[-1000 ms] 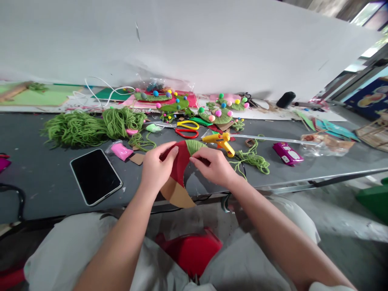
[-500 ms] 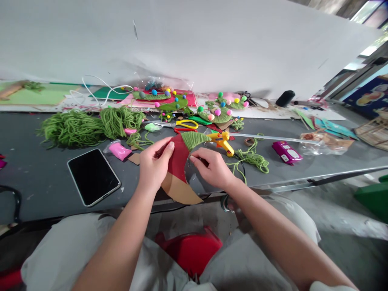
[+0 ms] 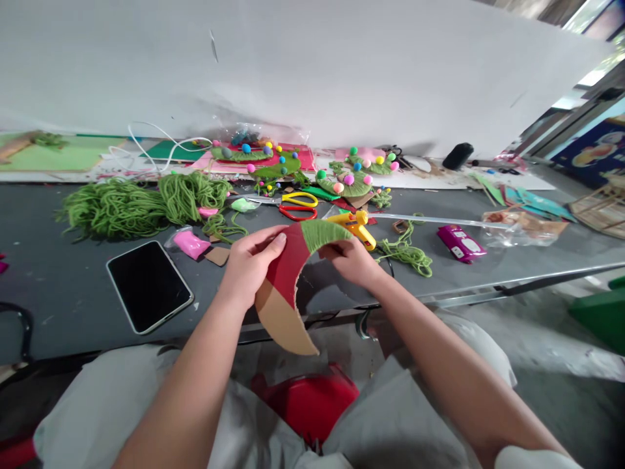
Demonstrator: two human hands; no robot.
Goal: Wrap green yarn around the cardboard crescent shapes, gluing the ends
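A cardboard crescent (image 3: 286, 270) hangs over the table's front edge. Red covers its middle, green yarn (image 3: 322, 233) is wrapped round its upper end, and the lower end is bare brown. My left hand (image 3: 251, 260) grips the red part at its outer edge, thumb on the face. At the green-wrapped tip, my right hand (image 3: 349, 257) is closed, its fingers partly hidden beneath the yarn. Just behind that hand lies a yellow glue gun (image 3: 359, 228). Scissors (image 3: 299, 205) with yellow and red handles lie beyond the crescent.
To the left are a tablet (image 3: 150, 286), a pink packet (image 3: 191, 243) and heaped green yarn (image 3: 117, 208). Loose yarn (image 3: 407, 254) and a purple packet (image 3: 460, 244) lie right. Yarn-wrapped shapes with pompoms (image 3: 359, 185) line the back. A red stool (image 3: 307, 404) is below.
The crescent has turned, its bare lower end swinging down and its green end showing more fully. My right hand has moved up from the inner curve to the green tip.
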